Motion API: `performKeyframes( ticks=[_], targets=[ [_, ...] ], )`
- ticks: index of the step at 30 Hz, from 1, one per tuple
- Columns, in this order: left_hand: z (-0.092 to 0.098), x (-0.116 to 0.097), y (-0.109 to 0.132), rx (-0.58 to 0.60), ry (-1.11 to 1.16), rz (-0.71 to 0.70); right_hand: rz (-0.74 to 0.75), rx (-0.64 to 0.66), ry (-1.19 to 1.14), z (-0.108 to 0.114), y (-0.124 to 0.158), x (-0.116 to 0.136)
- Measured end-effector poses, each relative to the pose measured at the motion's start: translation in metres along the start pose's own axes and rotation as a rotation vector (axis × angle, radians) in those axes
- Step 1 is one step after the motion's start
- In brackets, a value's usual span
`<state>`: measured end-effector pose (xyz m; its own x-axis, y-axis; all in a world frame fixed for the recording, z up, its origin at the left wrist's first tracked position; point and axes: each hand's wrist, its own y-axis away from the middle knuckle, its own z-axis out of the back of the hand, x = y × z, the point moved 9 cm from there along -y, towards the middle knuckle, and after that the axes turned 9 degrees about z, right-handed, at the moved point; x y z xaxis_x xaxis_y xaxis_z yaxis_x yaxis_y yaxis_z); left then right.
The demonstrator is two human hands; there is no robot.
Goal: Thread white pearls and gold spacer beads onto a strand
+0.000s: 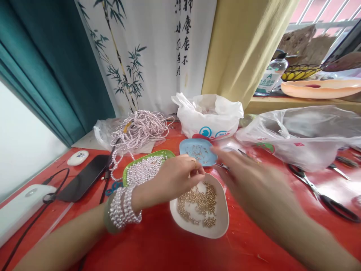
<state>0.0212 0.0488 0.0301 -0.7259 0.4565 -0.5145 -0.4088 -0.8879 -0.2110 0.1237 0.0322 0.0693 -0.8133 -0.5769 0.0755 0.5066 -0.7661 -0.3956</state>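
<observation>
Cable (68, 173) loops from a white device (25, 209) at the far left of the red table (135, 252), with a dark phone (84, 178) beside it and a small white case (78, 158) just beyond. Next comes a heap of pale pink bead strands (143, 130), trailing down beside a green tray (168, 153) full of loose pearly beads (143, 169). The left hand (177, 175), beaded bracelets (121, 210) wound round its wrist, reaches across that tray's near corner; its thumb and fingers are drawn together above a white dish (205, 233), and I cannot tell whether they pinch anything. Gold beads (203, 199) lie spread over the floor of this dish. Behind it sits a blue dish (184, 146) scattered with tiny pieces (200, 151), and behind that a white plastic bag (208, 116). To the right, the right hand (251, 177) is blurred near a slim metal tool (224, 166); I cannot tell whether its fingers are closed or apart. Black-handled scissors (318, 192) lie farther right, in front of a translucent bag (304, 146).
</observation>
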Motion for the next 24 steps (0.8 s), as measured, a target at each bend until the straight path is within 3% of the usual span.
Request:
performKeyframes(
  ticks=[2, 4, 12, 15, 18, 21, 24],
  targets=[
    [0.001, -0.001, 0.0, -0.003, 0.034, 0.003, 0.044, 0.135, -0.053, -0.027, -0.005, 0.02],
    [0.001, 0.0, -0.001, 0.014, 0.057, 0.018, 0.04, 0.195, -0.148, -0.041, -0.008, 0.024],
    [-0.001, 0.017, -0.007, 0.144, 0.167, 0.182, 0.021, 0.151, -0.321, -0.049, -0.004, 0.003],
    [-0.002, 0.027, -0.009, 0.166, 0.169, 0.247, 0.017, 0.197, -0.284, -0.059, 0.0, -0.003],
    [0.002, 0.037, -0.013, 0.115, 0.094, 0.292, -0.002, 0.277, -0.252, -0.071, 0.005, -0.011],
    [-0.001, 0.039, -0.015, 0.097, 0.091, 0.26, -0.059, 0.309, -0.257, -0.077, 0.008, -0.022],
    [-0.02, 0.032, -0.013, 0.181, 0.116, 0.153, -0.129, 0.29, -0.337, -0.08, 0.009, -0.029]
  ],
)
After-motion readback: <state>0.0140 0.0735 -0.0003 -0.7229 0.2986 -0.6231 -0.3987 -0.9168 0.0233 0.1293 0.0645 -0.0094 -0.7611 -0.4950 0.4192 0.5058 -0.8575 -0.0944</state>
